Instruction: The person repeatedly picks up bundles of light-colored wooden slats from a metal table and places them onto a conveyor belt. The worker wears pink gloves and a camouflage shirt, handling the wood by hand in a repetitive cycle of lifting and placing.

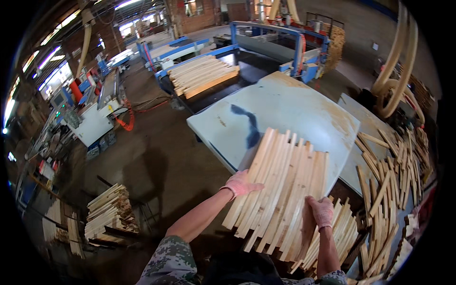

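Observation:
A row of pale wooden strips [280, 190], laid side by side with uneven ends, slants across the near edge of a white-topped table. My left hand [243, 184], in a pink work glove, grips its left side with the thumb on top. On the right side, my right hand [320, 211], gloved the same way, is closed against the outermost strips. The fingers beneath the wood are hidden. The far ends lie over the tabletop [294, 107], while the near ends stick out past its edge. Below my right hand is another stack of strips [339, 228].
Beyond the table, more strips [202, 73] lie on the dark bed of a blue-framed machine [299, 52]. Loose wood pieces [382, 190] are heaped at the right. A strip stack [111, 211] stands at the lower left, with a control machine [88, 121] farther back.

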Motion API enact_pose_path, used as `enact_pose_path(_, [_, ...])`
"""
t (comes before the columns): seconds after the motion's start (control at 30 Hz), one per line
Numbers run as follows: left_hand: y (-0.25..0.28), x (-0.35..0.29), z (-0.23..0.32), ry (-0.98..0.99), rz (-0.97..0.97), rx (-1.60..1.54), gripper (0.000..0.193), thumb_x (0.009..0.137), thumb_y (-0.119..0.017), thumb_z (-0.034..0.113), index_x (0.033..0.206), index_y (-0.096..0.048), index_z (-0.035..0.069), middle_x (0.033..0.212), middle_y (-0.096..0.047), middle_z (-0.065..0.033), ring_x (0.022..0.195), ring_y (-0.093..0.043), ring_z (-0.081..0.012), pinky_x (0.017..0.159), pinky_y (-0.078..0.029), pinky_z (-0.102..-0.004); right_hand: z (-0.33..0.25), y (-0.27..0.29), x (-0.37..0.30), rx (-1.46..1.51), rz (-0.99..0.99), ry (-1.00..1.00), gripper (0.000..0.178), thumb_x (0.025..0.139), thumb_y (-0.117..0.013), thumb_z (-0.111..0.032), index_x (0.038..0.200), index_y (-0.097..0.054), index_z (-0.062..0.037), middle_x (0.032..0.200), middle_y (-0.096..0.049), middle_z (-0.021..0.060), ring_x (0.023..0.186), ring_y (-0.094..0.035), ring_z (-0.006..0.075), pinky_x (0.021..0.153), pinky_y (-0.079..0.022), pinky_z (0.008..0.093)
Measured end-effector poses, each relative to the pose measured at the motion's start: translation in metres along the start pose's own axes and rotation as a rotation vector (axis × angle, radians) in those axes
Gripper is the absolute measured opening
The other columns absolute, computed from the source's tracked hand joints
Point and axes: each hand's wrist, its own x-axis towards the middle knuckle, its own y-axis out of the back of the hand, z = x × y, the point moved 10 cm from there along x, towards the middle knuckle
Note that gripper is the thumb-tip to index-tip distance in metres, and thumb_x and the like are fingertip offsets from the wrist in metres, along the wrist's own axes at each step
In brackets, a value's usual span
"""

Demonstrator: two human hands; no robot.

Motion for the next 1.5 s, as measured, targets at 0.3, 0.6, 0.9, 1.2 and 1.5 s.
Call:
enact_pose_path(0.3, [0.106, 0.199, -0.032, 0.023, 0.020, 0.264, 0.122, 0.071, -0.084, 0.078, 0.162, -0.046, 0.007, 0.155, -0.057, -0.0264, 0.143, -0.055, -0.0413, 0.119, -0.045, -0.0460, -0.100, -0.053, 0.089, 0.029, 0.128, -0.125, 0.075, 0.076, -0.085, -0.065, 0.088, -0.069, 0.0070, 0.086, -0.073, 0.0257, 0.084, -0.072, 0.0368, 0.079, -0.056, 0.0474])
enact_pose_path(0.6, [0.269, 0.285, -0.033, 0.050, 0.194, 0.390, 0.110, 0.090, -0.064, 0.076, 0.171, -0.029, 0.010, 0.173, -0.032, -0.0267, 0.157, -0.037, -0.0428, 0.129, -0.032, -0.0473, -0.254, -0.166, 0.179, 0.276, 0.080, -0.149, 0.062, 0.084, -0.084, -0.058, 0.084, -0.067, 0.0019, 0.079, -0.070, 0.0151, 0.076, -0.065, 0.0235, 0.074, -0.054, 0.0414])
enact_pose_path(0.9, [0.426, 0.405, -0.180, 0.027, 0.280, 0.600, 0.104, 0.100, -0.044, 0.079, 0.174, -0.020, 0.010, 0.180, -0.011, -0.0245, 0.168, -0.008, -0.0408, 0.134, -0.001, -0.0554, -0.455, -0.309, 0.246, 0.337, 0.033, 0.002, 0.058, 0.086, -0.080, -0.052, 0.097, -0.071, 0.0035, 0.084, -0.074, 0.0191, 0.080, -0.072, 0.0313, 0.075, -0.056, 0.0434])
enact_pose_path(1.2, [0.500, 0.456, -0.210, -0.228, 0.231, 0.592, 0.090, 0.105, -0.046, 0.066, 0.172, -0.027, 0.009, 0.179, -0.017, -0.0248, 0.167, -0.011, -0.0392, 0.135, -0.002, -0.0551, -0.560, -0.352, 0.248, 0.133, 0.192, -0.131, 0.078, 0.091, -0.074, -0.053, 0.141, -0.053, 0.0033, 0.131, -0.067, 0.0307, 0.124, -0.065, 0.0467, 0.108, -0.050, 0.0496])
enact_pose_path(1.5, [0.452, 0.425, -0.169, -0.704, 0.099, 0.639, 0.065, 0.105, -0.053, 0.041, 0.159, -0.049, 0.006, 0.170, -0.043, -0.0157, 0.158, -0.036, -0.0374, 0.133, -0.018, -0.0569, -0.666, -0.356, 0.251, -0.319, 0.132, -0.089, 0.103, 0.092, -0.072, -0.059, 0.172, -0.027, -0.0117, 0.174, -0.033, 0.0191, 0.161, -0.029, 0.0402, 0.129, -0.028, 0.0549])
